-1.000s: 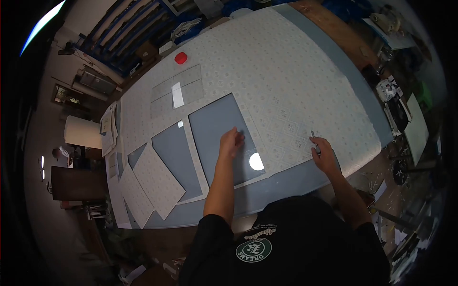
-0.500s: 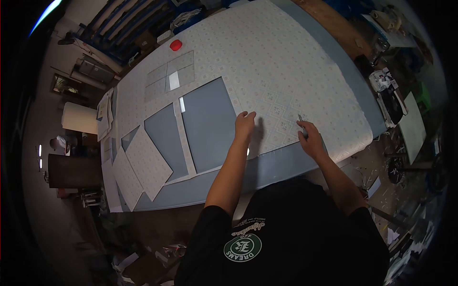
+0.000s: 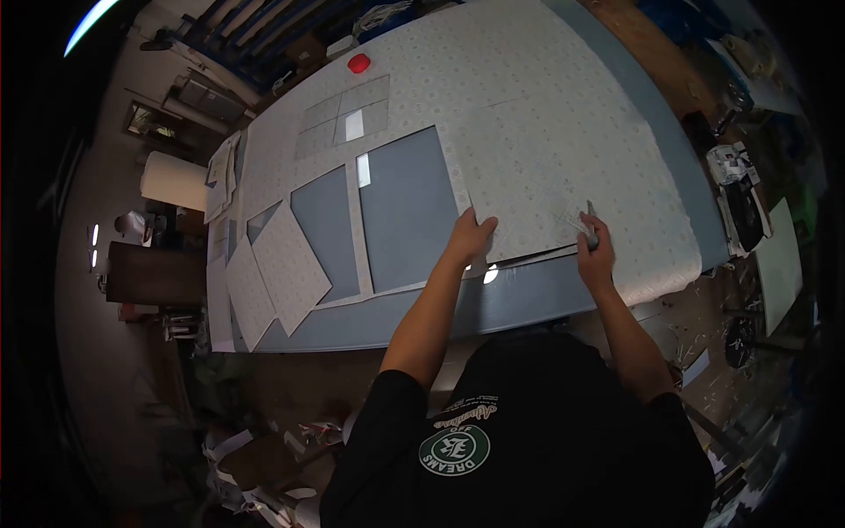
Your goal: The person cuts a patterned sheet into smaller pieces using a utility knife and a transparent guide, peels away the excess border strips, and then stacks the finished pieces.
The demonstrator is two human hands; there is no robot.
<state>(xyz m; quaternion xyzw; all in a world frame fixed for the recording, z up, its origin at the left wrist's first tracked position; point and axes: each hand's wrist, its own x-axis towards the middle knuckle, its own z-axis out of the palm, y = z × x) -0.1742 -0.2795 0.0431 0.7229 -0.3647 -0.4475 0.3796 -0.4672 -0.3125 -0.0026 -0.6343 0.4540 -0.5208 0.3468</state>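
A pale patterned sheet (image 3: 528,79) covers most of the large table. My left hand (image 3: 473,238) is at its near edge, just right of a rectangular cut-out, with thumb and fingers closed on the sheet's edge. My right hand (image 3: 596,251) grips a slim utility knife (image 3: 591,211), its metal end pointing away from me. Between my hands the near edge stands slightly raised, with a dark gap under it. Faint lines and a hazy patch show on the sheet there. Two cut pieces (image 3: 290,268) lie overlapping to the left.
Grey tabletop (image 3: 409,207) shows through the cut-outs. A clear ruled panel (image 3: 374,97) lies farther back, near a small red object (image 3: 358,63). Stacked sheets (image 3: 222,180) rest at the left end. A stool (image 3: 739,339) and scraps are on the floor at right.
Both hands have come lower toward the near edge, my left on the sheet and my right beside its raised part. The near edge has lifted slightly. The whole view has shifted.
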